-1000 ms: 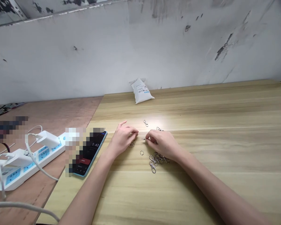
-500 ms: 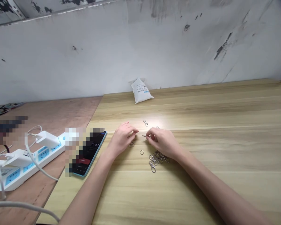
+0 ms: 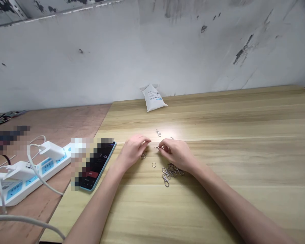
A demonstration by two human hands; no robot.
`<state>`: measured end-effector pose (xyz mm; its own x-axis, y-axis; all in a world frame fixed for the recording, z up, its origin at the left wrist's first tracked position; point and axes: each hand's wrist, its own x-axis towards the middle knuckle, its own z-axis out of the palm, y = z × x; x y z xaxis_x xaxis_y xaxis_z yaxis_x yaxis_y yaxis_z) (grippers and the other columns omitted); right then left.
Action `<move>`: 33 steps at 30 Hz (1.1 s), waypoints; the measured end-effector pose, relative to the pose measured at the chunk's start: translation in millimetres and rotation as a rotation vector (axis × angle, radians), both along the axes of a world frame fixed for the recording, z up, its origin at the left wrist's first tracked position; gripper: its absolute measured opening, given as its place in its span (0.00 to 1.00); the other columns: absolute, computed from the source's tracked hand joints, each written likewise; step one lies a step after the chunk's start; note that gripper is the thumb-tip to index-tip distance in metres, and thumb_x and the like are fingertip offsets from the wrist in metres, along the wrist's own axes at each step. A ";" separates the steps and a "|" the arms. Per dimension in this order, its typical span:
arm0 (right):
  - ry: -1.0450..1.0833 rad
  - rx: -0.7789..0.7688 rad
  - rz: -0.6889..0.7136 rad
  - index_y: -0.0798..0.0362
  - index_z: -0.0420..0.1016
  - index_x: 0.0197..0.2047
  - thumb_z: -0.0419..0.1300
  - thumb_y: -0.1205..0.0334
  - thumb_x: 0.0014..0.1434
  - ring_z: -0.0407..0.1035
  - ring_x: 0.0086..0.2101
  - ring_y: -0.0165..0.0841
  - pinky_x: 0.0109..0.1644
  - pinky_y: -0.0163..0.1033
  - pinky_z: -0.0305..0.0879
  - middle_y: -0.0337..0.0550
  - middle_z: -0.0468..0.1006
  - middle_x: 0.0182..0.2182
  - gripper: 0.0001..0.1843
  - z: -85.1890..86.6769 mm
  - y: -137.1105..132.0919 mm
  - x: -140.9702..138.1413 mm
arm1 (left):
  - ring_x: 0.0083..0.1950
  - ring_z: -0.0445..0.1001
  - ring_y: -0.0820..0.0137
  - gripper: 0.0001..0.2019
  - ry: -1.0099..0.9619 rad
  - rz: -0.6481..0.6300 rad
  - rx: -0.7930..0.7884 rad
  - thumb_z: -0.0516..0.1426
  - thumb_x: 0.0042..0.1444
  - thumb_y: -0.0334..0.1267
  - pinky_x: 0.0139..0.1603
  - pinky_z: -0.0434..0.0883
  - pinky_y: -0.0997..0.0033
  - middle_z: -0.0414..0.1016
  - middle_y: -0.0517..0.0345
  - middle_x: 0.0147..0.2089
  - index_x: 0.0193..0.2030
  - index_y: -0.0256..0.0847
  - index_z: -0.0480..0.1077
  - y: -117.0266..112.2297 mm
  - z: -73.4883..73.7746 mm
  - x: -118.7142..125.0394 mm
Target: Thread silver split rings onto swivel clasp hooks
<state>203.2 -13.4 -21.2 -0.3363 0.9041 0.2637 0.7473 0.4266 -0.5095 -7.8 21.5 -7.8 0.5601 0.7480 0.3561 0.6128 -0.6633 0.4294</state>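
Both my hands hover over the light wooden table. My right hand pinches a small metal clasp whose tip pokes out to the left of its fingers. My left hand faces it a few centimetres away, fingers curled and pressed together; what they hold is too small to make out. A few metal rings lie under the left hand. A single split ring lies between the hands. A pile of several lobster clasps sits under my right wrist. One loose clasp lies further back.
A white labelled pouch stands at the back near the wall. A phone showing a timer lies at the table's left edge. On the reddish table to the left lies a white power strip with plugged chargers and cables.
Both hands lifted slightly and moved a little away from me. The left fingers curled over more. The phone timer went from 5:43 to 5:44.
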 end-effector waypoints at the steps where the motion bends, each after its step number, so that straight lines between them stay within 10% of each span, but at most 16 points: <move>1: -0.002 -0.002 -0.002 0.50 0.73 0.36 0.57 0.65 0.61 0.68 0.26 0.29 0.30 0.33 0.53 0.37 0.78 0.28 0.04 -0.2 0.3 -0.2 | 0.43 0.77 0.66 0.07 -0.007 0.013 -0.012 0.54 0.62 0.27 0.44 0.72 0.65 0.79 0.55 0.41 0.41 0.41 0.72 -0.6 0.7 0.4; 33: 0.094 0.039 0.021 0.51 0.73 0.35 0.55 0.62 0.63 0.64 0.23 0.27 0.29 0.33 0.52 0.37 0.76 0.25 0.07 -2.3 -2.6 -1.6 | 0.51 0.72 0.64 0.03 -0.093 -0.046 -0.089 0.58 0.60 0.30 0.51 0.71 0.59 0.79 0.55 0.46 0.36 0.41 0.73 -5.9 3.7 7.3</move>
